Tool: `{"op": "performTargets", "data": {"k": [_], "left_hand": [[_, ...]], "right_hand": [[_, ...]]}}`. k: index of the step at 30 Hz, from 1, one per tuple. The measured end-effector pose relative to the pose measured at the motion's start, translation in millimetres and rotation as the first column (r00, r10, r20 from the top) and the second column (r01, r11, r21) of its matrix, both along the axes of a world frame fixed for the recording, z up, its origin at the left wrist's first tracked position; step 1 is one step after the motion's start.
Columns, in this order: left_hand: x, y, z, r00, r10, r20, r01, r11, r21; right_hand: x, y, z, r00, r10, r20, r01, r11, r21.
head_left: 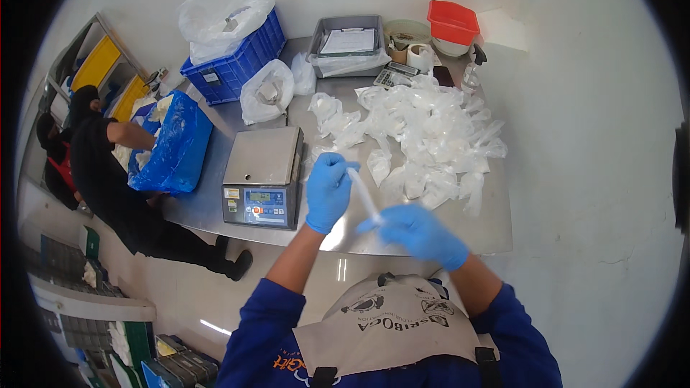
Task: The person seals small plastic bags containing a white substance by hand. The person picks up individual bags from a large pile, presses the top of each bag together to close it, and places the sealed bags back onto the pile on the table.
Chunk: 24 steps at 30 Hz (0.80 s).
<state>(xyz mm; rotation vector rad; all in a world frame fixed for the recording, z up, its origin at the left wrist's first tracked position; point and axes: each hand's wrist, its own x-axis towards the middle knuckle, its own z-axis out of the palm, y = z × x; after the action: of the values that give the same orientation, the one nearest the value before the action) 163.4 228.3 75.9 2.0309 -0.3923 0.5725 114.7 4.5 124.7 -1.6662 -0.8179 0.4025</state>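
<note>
Steel bench (492, 217) | white plastic strip (365, 196): likely light, soft, slippery; hold ends | left grip (329, 192): clasping upper end | right grip (420, 233): blurred, cannot tell

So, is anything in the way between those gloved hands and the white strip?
Nothing visible: the left hand holds the upper end of the white strip, and the right hand, blurred, meets its lower end.

The steel surface (485, 233) carries a scale (262, 162), a heap of translucent plastic bags (431, 133), a grey tub (314, 42), a calculator (394, 75), a spray bottle (471, 80) and a blue crate (241, 65).
</note>
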Motion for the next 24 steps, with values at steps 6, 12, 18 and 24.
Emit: {"op": "performTargets", "data": {"k": [6,12,18,24], "left_hand": [[-25.8,-30.2,53.7,0.661,-0.675,-0.330,0.276,0.626,-0.729],[-23.3,-29.9,-0.4,0.907,-0.105,-0.409,0.004,0.971,-0.240],[-24.8,-51.8,-9.3,0.678,-0.548,-0.490,-0.245,0.460,-0.853],[-28.6,-49.7,-48.8,0.596,-0.712,-0.370,-0.245,0.278,-0.929]], "right_hand": [[21.6,3.1,-92.7,0.909,-0.063,0.412,0.145,0.975,-0.170],[30.5,3.2,-22.0,0.865,-0.473,0.166,0.496,0.856,-0.145],[10.5,43.7,-29.5,0.457,-0.361,0.813,0.711,0.698,-0.089],[27.1,35.3,-56.2,0.562,-0.618,0.549,0.722,0.691,0.040]]}}
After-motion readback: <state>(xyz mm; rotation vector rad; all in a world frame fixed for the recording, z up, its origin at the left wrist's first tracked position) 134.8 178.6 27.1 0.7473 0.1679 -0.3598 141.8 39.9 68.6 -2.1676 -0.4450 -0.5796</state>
